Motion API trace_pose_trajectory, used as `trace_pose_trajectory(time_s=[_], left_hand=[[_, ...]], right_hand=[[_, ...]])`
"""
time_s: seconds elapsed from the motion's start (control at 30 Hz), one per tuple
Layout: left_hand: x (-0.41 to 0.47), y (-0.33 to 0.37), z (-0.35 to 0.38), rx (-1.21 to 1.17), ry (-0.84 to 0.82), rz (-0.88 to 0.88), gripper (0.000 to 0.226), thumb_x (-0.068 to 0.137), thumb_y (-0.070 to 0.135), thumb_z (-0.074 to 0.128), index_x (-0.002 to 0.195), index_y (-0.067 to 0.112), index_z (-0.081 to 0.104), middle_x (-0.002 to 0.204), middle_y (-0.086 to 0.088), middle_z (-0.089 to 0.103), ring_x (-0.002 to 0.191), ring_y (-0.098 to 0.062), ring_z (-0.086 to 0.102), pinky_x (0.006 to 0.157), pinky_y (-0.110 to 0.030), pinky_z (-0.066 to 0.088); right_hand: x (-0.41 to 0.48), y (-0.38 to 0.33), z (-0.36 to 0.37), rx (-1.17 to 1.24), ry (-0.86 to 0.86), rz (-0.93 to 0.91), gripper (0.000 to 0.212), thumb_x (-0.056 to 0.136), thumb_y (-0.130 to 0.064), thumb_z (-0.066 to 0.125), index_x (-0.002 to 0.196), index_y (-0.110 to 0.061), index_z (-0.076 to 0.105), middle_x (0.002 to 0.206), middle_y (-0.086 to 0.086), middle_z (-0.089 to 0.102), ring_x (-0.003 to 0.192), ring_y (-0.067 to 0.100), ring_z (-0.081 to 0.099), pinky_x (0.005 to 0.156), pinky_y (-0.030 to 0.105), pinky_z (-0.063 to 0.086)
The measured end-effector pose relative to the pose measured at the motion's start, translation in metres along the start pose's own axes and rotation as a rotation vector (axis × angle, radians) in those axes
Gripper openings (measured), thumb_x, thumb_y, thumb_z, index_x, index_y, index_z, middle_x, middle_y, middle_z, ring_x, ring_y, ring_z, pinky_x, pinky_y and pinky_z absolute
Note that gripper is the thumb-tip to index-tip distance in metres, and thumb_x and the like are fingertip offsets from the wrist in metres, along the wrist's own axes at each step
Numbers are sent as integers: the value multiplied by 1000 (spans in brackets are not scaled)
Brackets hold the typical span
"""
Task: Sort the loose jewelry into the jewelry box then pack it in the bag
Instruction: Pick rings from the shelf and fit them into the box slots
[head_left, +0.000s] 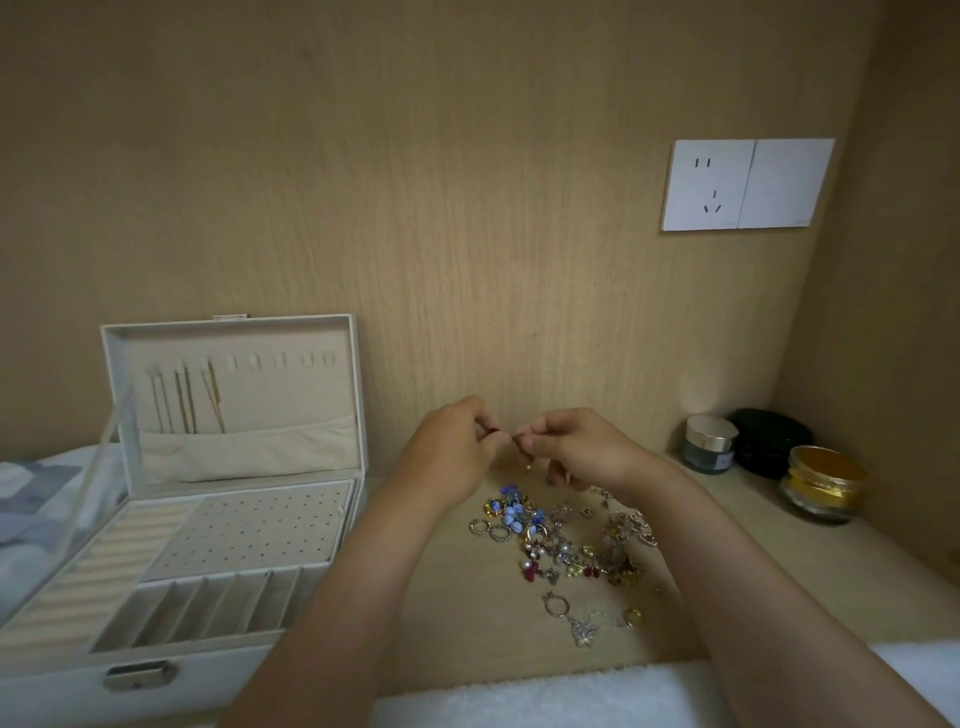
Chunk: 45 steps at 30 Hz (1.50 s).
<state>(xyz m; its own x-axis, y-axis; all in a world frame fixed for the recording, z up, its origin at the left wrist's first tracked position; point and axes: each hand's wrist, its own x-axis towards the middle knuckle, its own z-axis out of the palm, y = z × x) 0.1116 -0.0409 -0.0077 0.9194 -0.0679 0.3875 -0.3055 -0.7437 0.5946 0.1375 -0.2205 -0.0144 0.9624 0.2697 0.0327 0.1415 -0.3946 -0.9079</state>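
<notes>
A wood-grain wall (467, 182) fills most of the view, and a pale wooden desk (779, 571) runs along its foot. At the left stands the jewelry box (208, 675), white and open, with its lid (291, 395) upright against the wall. Thin chains (184, 400) hang from hooks inside the lid, above a cloth pocket. The tray of the box shows ring rolls (104, 561) on the left, a perforated earring panel (254, 530) beside them, and a row of narrow compartments (208, 608) in front. A metal latch (139, 674) sits on the front wall. A white towel (545, 696) lies along the near edge of the desk, and a white socket plate (748, 184) is fixed to the wall at upper right. Both forearms reach in from below. The left hand (452, 441) and the right hand (576, 447) are raised above the desk near the wall, fingers curled, with their fingertips meeting to pinch a small piece (529, 466), too tiny to identify. In the right corner stand a black case (769, 441), a gold-lidded jar (823, 483) and a grey jar (709, 444). The loose jewelry (561, 540) lies heaped on the desk beneath the hands, to the right of the box and apart from it: rings, blue beads, red stones and a butterfly charm.
</notes>
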Motion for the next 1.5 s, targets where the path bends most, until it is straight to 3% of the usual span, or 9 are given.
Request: trace_pose_trajectory(time_s=[0.13,0.3,0.43,0.53,0.77,0.97,1.13,1.37,1.5], left_hand=[[-4,4,-25,-33,20,37,7,91,27,69,87,31,65,77,15,60,75,-3,57,68,-24,43],[-27,-7,-78,10,81,57,3,92,28,66,92,30,69,77,12,65,73,2,58,61,-10,37],[-61,-26,-122,17,44,55,8,93,27,66,94,35,68,85,13,67,78,0,60,72,-18,46],[-85,-45,-150,45,23,16,10,92,28,67,97,37,67,90,13,67,83,-6,62,79,-25,49],[-139,-92,-204,16,98,-96,12,86,24,74,81,33,68,80,16,69,77,-5,61,71,-17,47],[-170,-125,-216,-45,95,-170,14,84,21,76,81,34,72,83,16,71,76,-9,60,72,-18,48],[-181,-138,-211,-128,84,-189,15,85,15,74,86,30,75,87,8,74,80,-8,62,71,-10,46],[-184,-145,-203,-135,75,-183,17,81,15,78,84,31,73,82,7,73,78,-9,65,72,-15,51],[-187,-146,-202,-80,52,-170,18,78,17,81,78,33,73,78,13,71,76,-7,65,72,-16,50]], right_hand=[[-6,-20,10,123,-65,-51,15,98,-18,62,108,-15,74,92,1,74,50,12,53,42,21,31],[-20,-55,39,160,-139,-128,17,97,-14,64,111,-14,73,102,6,76,51,12,55,41,19,32],[-31,-78,74,128,-168,-158,16,94,-14,68,110,-11,73,81,2,68,51,11,51,44,23,28],[-37,-92,103,143,-214,-173,15,95,-12,66,108,-14,73,78,-2,67,48,11,50,42,21,26],[-47,-133,171,107,-287,-231,15,93,-15,69,107,-15,75,86,-4,74,48,12,52,43,19,33],[-47,-155,222,72,-294,-245,14,90,-10,72,102,-5,75,73,-6,70,44,11,51,41,16,38],[-41,-150,242,5,-286,-235,8,91,-11,71,97,-12,75,77,-2,69,46,11,51,48,21,45],[-34,-136,245,-35,-277,-233,8,90,-9,71,92,-16,74,63,-10,64,43,14,51,48,24,42],[-34,-134,247,-108,-297,-248,8,87,-11,74,94,-15,77,73,-4,70,45,9,53,48,20,44]])
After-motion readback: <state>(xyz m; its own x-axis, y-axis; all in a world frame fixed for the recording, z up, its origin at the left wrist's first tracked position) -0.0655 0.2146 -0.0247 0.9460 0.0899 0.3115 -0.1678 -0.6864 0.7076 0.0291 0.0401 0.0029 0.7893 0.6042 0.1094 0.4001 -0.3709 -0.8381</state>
